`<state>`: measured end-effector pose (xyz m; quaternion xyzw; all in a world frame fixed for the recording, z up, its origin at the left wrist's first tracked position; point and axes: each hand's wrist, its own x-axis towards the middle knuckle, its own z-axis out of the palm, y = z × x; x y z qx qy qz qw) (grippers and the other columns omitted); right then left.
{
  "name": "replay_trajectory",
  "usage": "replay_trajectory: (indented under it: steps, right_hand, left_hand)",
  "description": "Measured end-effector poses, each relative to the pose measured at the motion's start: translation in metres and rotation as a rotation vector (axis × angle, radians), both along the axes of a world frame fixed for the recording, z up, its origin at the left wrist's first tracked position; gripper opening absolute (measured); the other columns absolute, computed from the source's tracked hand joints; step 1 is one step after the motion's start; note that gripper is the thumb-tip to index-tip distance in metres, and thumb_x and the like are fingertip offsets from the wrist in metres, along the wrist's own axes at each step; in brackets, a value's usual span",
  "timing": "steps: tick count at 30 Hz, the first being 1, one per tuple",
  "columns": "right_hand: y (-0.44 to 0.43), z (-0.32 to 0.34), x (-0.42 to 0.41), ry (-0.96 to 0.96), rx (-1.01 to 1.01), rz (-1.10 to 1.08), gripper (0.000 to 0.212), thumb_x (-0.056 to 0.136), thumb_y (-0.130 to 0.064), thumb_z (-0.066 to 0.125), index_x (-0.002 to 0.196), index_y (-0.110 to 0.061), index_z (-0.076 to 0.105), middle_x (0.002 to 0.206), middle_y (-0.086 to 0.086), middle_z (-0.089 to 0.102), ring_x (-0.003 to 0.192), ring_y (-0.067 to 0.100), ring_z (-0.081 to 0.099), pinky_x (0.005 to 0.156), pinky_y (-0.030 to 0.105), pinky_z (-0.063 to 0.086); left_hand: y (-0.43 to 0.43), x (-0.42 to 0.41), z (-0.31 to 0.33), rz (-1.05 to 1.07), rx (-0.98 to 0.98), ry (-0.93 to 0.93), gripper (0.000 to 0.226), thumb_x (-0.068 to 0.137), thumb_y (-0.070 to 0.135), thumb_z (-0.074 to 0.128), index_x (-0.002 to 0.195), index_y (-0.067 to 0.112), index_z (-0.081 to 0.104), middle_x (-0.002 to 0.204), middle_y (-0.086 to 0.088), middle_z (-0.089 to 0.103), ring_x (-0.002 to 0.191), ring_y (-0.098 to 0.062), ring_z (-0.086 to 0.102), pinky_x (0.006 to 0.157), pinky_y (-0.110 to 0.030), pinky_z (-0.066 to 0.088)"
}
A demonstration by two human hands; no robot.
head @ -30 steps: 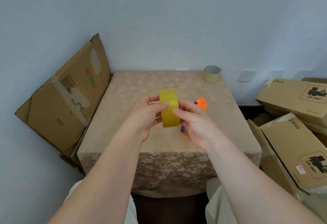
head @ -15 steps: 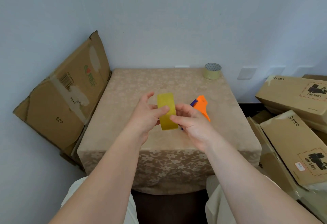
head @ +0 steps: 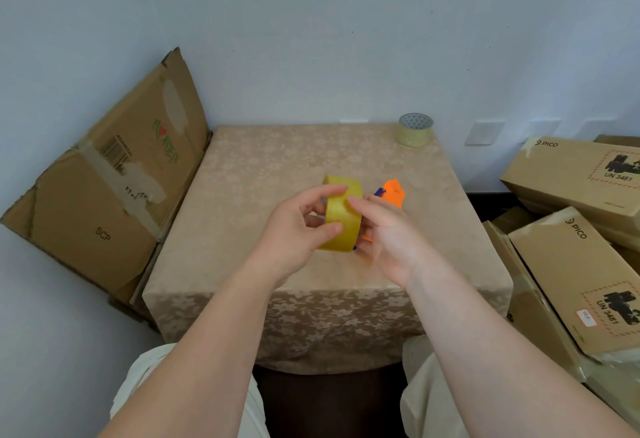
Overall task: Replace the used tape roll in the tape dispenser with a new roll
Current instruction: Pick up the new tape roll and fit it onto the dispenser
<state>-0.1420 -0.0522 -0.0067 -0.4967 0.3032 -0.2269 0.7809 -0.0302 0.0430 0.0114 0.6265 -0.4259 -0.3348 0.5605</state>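
Note:
A thick yellow tape roll is held upright above the middle of the table, edge toward me. My left hand grips it from the left, thumb and forefinger on its outer band. My right hand touches the band from the right with its fingertips. The orange tape dispenser lies on the table just behind my right hand, mostly hidden by it. A thin, nearly empty tape roll stands at the table's far right corner.
The table has a beige flowered cloth and stands against a white wall. A flattened cardboard box leans at its left side. Stacked cardboard boxes crowd the right side.
The yellow roll has turned slightly in my hands and sits a little lower; my fingers have shifted along its outer band. More of the orange dispenser shows behind my right hand.

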Motion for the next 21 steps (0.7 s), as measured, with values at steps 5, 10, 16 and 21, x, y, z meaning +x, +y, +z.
replay_trajectory:
  steps: [5, 10, 16, 21]
  right_hand:
    - [-0.0035, 0.0009, 0.0043, 0.039, 0.039, -0.065, 0.018, 0.088, -0.036, 0.061, 0.088, -0.02, 0.069, 0.084, 0.003, 0.073, 0.084, 0.022, 0.069, 0.08, 0.039, 0.055]
    - [-0.0048, 0.0009, 0.0046, 0.034, 0.062, -0.086, 0.017, 0.089, -0.035, 0.06, 0.083, -0.021, 0.068, 0.081, 0.003, 0.073, 0.082, 0.023, 0.068, 0.083, 0.042, 0.054]
    - [-0.0058, -0.0019, 0.0062, 0.043, 0.108, -0.105, 0.023, 0.09, -0.037, 0.057, 0.097, -0.017, 0.066, 0.094, 0.008, 0.074, 0.088, 0.024, 0.07, 0.078, 0.038, 0.055]
    - [-0.0081, -0.0004, 0.0094, 0.095, 0.159, -0.155, 0.036, 0.088, -0.038, 0.055, 0.114, -0.015, 0.063, 0.1, 0.01, 0.073, 0.09, 0.024, 0.072, 0.071, 0.034, 0.054]
  left_hand:
    - [-0.0007, -0.0035, -0.0025, -0.009, 0.015, -0.178, 0.076, 0.072, -0.006, 0.069, 0.131, 0.033, 0.04, 0.076, -0.004, 0.054, 0.074, -0.017, 0.057, 0.075, -0.029, 0.051]
    - [0.0005, -0.0025, -0.0049, -0.029, 0.042, -0.243, 0.084, 0.071, -0.006, 0.07, 0.14, 0.028, 0.034, 0.075, -0.003, 0.057, 0.072, -0.017, 0.058, 0.077, -0.031, 0.05]
    - [0.0037, -0.0024, -0.0046, -0.027, 0.062, -0.324, 0.089, 0.07, -0.002, 0.071, 0.142, 0.031, 0.029, 0.083, -0.015, 0.062, 0.082, -0.027, 0.063, 0.086, -0.037, 0.051]
    - [0.0048, -0.0014, -0.0038, -0.041, 0.062, -0.372, 0.09, 0.07, -0.001, 0.072, 0.142, 0.032, 0.029, 0.08, -0.009, 0.062, 0.08, -0.021, 0.063, 0.087, -0.035, 0.05]
